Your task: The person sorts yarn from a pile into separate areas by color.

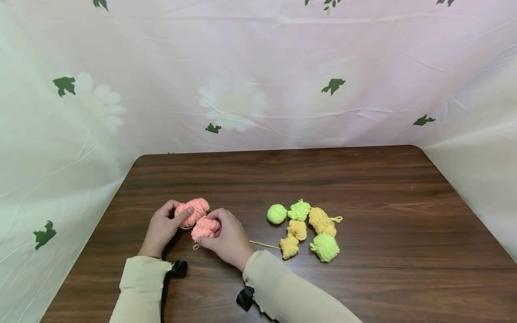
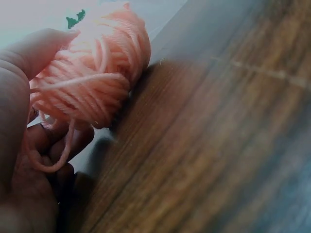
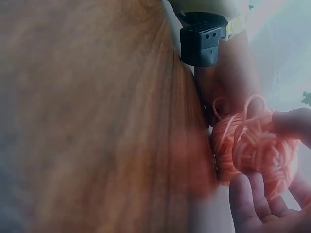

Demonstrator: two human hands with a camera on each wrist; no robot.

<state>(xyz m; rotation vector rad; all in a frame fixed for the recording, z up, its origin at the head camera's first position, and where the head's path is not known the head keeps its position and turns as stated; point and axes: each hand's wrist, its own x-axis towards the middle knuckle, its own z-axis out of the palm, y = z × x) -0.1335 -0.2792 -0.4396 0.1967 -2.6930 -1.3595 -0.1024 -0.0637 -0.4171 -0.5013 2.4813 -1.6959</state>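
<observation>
Two balls of coral-pink yarn are at the left part of the table. My left hand (image 1: 160, 227) grips the farther pink yarn ball (image 1: 199, 207), thumb on top and fingers round its left side; a loose loop of strand hangs from this pink yarn ball (image 2: 92, 73) in the left wrist view. Just nearer, my right hand (image 1: 229, 237) holds the second pink yarn ball (image 1: 204, 228) between thumb and fingers. That ball (image 3: 262, 145) overlaps the first one in the right wrist view, so whether they touch is hard to tell.
Right of the hands lies a cluster of yarn balls: a smooth green one (image 1: 277, 214), fluffier green ones (image 1: 325, 247), and yellow ones (image 1: 322, 221). A loose yellow strand (image 1: 264, 244) trails left toward my right wrist. Patterned cloth (image 1: 274, 67) surrounds the brown wooden table (image 1: 383, 188).
</observation>
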